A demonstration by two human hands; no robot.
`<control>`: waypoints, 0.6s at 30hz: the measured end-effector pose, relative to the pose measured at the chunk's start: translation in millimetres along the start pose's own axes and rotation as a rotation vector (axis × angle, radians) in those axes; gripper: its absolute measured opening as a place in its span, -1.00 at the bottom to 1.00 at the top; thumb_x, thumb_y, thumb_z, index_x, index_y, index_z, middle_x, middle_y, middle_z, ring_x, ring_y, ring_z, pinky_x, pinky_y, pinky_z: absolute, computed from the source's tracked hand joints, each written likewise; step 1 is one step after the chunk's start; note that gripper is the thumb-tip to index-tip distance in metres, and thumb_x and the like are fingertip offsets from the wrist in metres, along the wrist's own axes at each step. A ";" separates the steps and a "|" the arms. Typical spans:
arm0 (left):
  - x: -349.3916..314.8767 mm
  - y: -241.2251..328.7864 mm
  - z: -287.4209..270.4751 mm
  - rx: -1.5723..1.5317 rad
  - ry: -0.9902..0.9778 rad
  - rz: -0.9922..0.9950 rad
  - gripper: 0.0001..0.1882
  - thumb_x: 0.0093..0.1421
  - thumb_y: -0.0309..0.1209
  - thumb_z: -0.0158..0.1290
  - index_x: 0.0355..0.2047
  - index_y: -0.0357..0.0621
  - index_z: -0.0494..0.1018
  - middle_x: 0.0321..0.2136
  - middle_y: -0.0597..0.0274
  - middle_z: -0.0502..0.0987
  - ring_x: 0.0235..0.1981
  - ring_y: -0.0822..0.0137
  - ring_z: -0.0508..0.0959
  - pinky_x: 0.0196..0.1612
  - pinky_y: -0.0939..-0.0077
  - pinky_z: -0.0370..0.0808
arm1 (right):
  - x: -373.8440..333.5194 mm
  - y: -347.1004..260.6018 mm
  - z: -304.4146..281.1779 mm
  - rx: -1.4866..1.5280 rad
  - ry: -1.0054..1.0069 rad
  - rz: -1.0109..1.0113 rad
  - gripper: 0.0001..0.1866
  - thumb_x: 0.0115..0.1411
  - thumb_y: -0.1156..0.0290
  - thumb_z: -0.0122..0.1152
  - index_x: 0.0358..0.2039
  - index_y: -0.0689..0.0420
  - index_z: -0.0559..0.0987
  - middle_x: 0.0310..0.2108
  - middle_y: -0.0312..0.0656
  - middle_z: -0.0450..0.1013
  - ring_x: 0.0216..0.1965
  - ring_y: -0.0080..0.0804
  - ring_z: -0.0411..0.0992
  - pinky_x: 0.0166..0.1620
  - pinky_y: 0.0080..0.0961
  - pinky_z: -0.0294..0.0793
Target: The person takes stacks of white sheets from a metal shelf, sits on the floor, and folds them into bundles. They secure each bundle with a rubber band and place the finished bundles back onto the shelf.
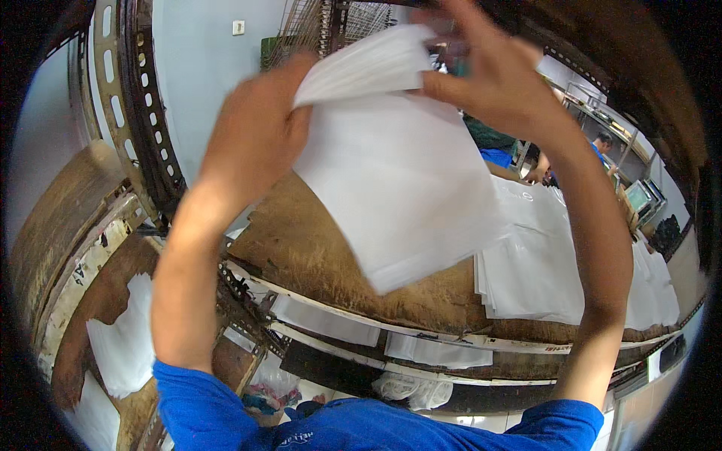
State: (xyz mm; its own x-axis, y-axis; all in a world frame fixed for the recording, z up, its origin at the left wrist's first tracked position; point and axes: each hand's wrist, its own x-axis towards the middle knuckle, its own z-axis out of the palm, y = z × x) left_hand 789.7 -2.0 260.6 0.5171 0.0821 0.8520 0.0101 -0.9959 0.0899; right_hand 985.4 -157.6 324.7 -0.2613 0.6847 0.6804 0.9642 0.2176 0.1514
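Observation:
Raised in front of me is a bundle of thin white plastic sheets (398,180), possibly flat bags, with its upper part folded over and its lower part hanging above the brown worktable (301,225). My left hand (259,128) is closed on the bundle's left side, thumb against the fold. At the bundle's upper right corner, my right hand (504,83) has its thumb and fingers apart, the thumb close to or touching the sheet edge. Motion blurs its fingertips. On the table's right side lie overlapping stacks of similar white sheets (526,263), some with a dark print.
A slotted metal upright (150,113) stands at the left. Below it, more white sheets (124,338) lie on a brown board. White stacks (323,319) fill a shelf under the table. Wire racks (301,30) stand behind; a person in blue (602,144) is farther right.

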 end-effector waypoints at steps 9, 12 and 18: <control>61.4 97.4 -57.6 0.590 -0.434 0.007 -0.76 0.07 -0.51 -0.02 -0.24 -0.29 0.52 -0.31 -0.15 0.57 -0.24 0.00 0.60 -0.16 0.22 0.54 | 19.5 -122.2 -43.5 -0.282 -0.251 0.325 -0.46 0.15 0.36 0.22 0.09 0.27 0.27 -0.13 0.14 0.46 -0.05 -0.02 0.44 0.02 -0.19 0.39; 49.6 85.3 -46.9 0.371 -0.293 0.060 -0.75 0.05 -0.48 0.03 -0.25 -0.32 0.51 -0.34 -0.20 0.56 -0.26 -0.03 0.60 -0.17 0.21 0.52 | 23.9 -80.4 -30.0 -0.217 -0.337 0.391 -0.69 0.20 0.37 0.16 -0.08 0.24 0.45 -0.25 0.12 0.51 -0.16 -0.04 0.50 -0.08 -0.17 0.42; -4.3 11.9 -17.3 -0.459 0.197 0.014 -0.34 0.04 -0.28 0.31 0.07 -0.31 0.30 -0.10 -0.03 0.51 -0.05 0.16 0.53 -0.03 0.32 0.52 | 12.4 -59.6 -26.2 0.017 -0.218 0.562 -0.68 0.19 0.28 0.13 -0.09 0.16 0.53 -0.26 0.04 0.53 -0.19 -0.13 0.51 -0.11 -0.23 0.43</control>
State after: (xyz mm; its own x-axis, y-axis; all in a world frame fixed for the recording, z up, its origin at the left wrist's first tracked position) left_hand 772.8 -13.5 266.9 0.3429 0.1182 0.9319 -0.3961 -0.8814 0.2575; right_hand 925.9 -180.3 342.9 0.2829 0.8245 0.4901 0.9570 -0.2086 -0.2016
